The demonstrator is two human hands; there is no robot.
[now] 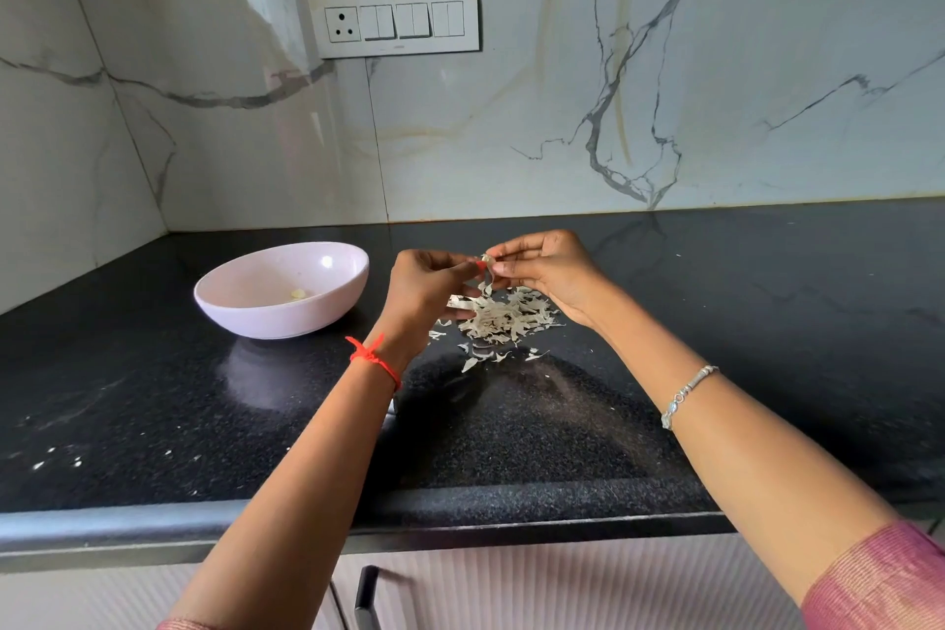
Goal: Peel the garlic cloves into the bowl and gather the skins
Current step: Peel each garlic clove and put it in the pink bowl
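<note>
1. Above the pile of skins, a little past the middle of the black countertop, both hands meet on one garlic clove. The right hand pinches it from 3 o'clock between thumb and fingertips, and the left hand pinches its 9 o'clock end with curled fingers
2. A skin strip hangs from the clove toward 6 o'clock, reaching down to the pile. The clove is too small to tell how much skin still clings to it
3. At 9 o'clock from the hands, the pale pink bowl stands upright, near the left hand but not touching it. One peeled clove lies on its floor
4. The skins make a loose heap right under the hands, and stray flakes lie apart from it at 6 to 7 o'clock
5. My judgement is that the peeling step is in hand and this clove is partly stripped. The gathering has not started, since the flakes are still scattered
6. The next move calls for the right hand to hold the clove steady while the left draws the strip off toward 6 o'clock and drops it on the heap
7. After that, the bare clove has to travel to 9 o'clock, clear the bowl's rim and be let go inside
8. The skins look papery and light, so a quick sweep of an arm could scatter them
</note>
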